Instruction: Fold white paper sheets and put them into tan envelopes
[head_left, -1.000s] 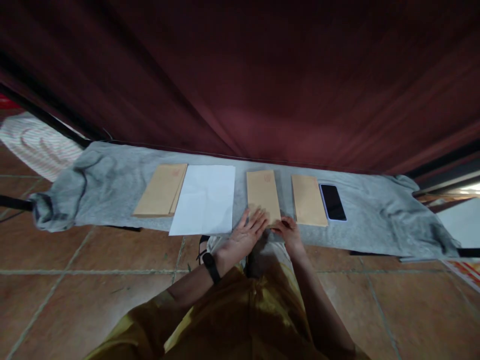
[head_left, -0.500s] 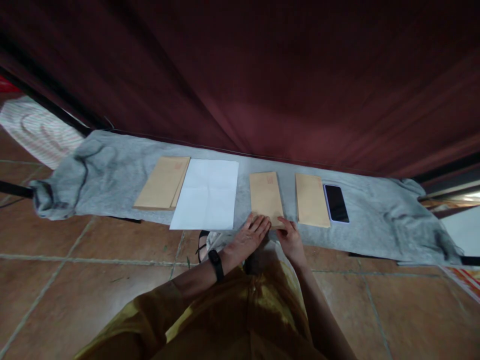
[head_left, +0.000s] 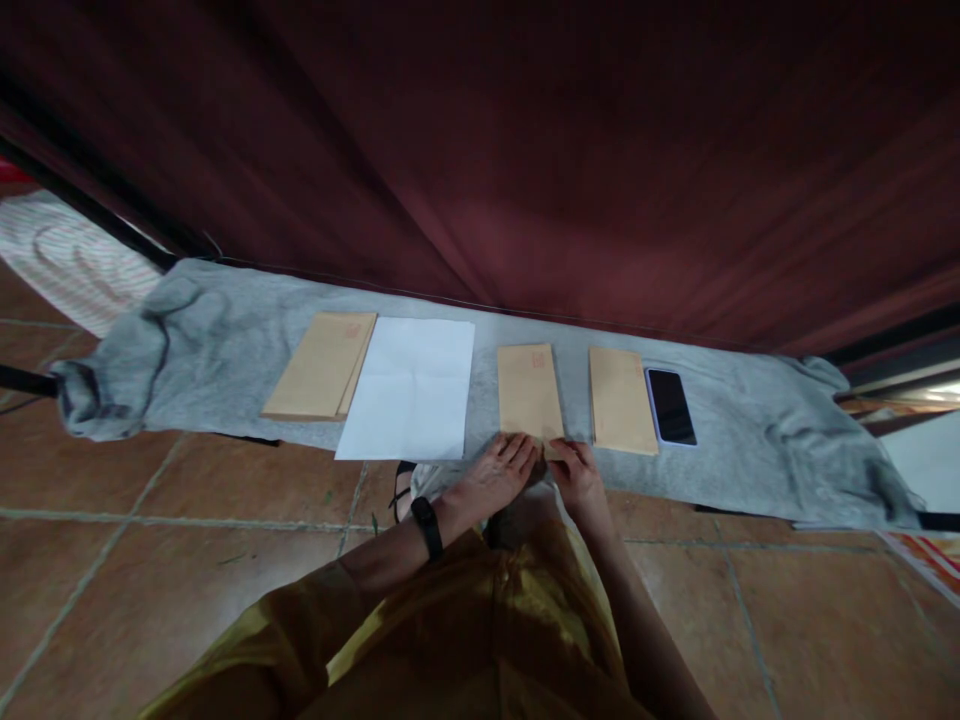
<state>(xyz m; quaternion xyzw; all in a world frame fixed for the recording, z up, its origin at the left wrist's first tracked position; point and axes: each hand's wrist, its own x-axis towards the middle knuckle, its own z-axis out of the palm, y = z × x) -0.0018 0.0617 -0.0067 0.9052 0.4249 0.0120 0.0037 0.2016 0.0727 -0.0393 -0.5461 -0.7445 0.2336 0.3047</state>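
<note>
In the head view, you have your two bare hands at the middle of a long surface, which is covered with a grey cloth [head_left: 750, 410]. Between them and a little forward lies a brown envelope [head_left: 529, 390], flat on the cloth, with a small red print near its far right corner. Your left hand [head_left: 510, 470] lies palm down over the near left part of this envelope, with the fingers extended and close together; it presses on the paper and does not clench it. Your right hand [head_left: 576, 475] is at the near right corner of the same envelope, with its fingers bent and touching the edge; whether they pinch the paper firmly, I cannot tell, because the fingers cover this place. On your left wrist there is a black band [head_left: 426, 527].

To the left of the envelope, and apart from it, lies a white sheet [head_left: 409, 390] with faint creases. At its left side there is a left pile of brown envelopes [head_left: 319, 370], whose edges do not align exactly. To the right of your envelope lies a right pile of brown envelopes [head_left: 622, 402], and just beside it a phone [head_left: 673, 408] with a dark screen. Behind the surface hangs a dark red curtain [head_left: 480, 200], and below are brown floor tiles [head_left: 262, 490]
</note>
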